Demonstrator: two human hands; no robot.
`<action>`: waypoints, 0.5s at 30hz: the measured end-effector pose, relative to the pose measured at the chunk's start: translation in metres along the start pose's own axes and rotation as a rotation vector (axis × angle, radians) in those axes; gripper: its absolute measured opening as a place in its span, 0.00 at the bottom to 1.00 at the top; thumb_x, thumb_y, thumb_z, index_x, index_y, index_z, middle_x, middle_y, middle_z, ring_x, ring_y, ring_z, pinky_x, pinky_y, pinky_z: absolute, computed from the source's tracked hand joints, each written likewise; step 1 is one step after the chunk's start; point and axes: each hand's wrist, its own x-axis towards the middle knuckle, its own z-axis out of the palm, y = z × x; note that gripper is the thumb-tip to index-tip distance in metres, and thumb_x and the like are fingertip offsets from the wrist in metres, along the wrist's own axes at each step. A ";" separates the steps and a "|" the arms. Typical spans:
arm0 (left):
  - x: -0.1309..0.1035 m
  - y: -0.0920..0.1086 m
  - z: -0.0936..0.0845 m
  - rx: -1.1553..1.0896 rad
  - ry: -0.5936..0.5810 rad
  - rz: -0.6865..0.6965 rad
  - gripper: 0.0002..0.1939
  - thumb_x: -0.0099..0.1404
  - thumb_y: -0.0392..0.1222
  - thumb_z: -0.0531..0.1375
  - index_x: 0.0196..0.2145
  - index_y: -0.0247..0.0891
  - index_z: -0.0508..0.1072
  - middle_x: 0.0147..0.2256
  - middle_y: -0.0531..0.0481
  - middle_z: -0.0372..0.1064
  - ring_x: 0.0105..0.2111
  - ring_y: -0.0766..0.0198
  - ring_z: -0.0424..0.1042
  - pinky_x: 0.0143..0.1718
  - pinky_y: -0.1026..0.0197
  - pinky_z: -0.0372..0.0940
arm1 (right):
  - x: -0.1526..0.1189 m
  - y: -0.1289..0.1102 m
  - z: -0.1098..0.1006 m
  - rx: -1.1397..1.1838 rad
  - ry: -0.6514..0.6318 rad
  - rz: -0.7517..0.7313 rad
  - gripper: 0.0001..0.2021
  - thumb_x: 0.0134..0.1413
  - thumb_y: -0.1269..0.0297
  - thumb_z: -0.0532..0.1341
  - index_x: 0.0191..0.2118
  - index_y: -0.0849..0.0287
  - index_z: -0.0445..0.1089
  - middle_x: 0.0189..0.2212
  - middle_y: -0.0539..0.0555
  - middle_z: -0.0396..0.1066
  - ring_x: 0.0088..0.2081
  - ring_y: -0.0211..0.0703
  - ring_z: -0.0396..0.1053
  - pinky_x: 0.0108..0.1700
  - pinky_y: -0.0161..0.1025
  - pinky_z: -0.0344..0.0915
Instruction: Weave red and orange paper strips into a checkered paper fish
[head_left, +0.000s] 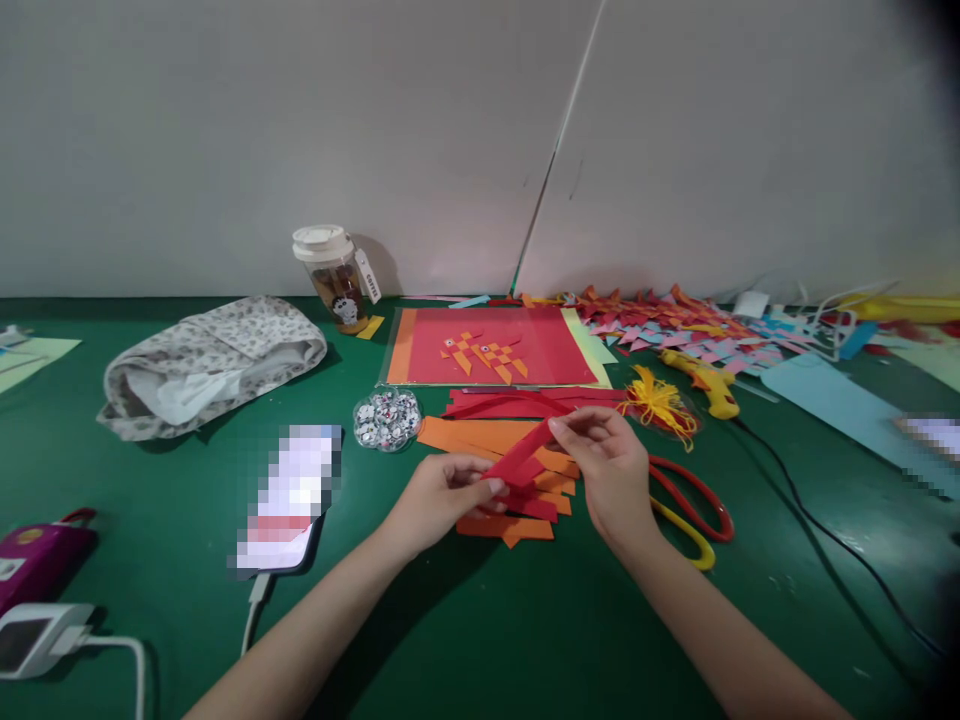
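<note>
Table: you work at a green table (480,620) that fills the near half of the view, with a grey wall beyond it.
Red sheet: a red paper sheet (495,345) lies flat at the far centre, with two small orange woven fish (484,355) on it.
Cloth bag: a patterned grey cloth bag (214,365) slumps at the far left.
Folded pieces: a heap of red, pink and blue folded paper pieces (667,325) spreads along the far right.
Strips: loose orange and red paper strips (480,435) lie fanned under your hands.
Phone: a phone (289,500) on a cable lies near left of your hands.
Scissors: red-and-yellow scissors (694,510) lie just right of your right wrist.
Glue gun: a yellow glue gun (709,385) rests far right, beside a yellow tassel (660,400).
Cup: a lidded coffee cup (334,275) stands by the wall.
Eyes: a small dish of googly eyes (388,420) sits left of the strips.
Left hand: your left hand (442,495) pinches the near end of a red paper strip (521,460).
Right hand: your right hand (611,465) pinches its far end, held just above the pile.
</note>
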 end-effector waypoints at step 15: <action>0.002 -0.002 0.000 -0.102 0.039 0.005 0.12 0.59 0.41 0.59 0.30 0.38 0.57 0.27 0.50 0.73 0.27 0.65 0.75 0.28 0.66 0.64 | 0.006 0.003 -0.002 0.029 0.051 0.031 0.15 0.36 0.64 0.71 0.29 0.57 0.65 0.24 0.46 0.68 0.25 0.34 0.69 0.27 0.32 0.72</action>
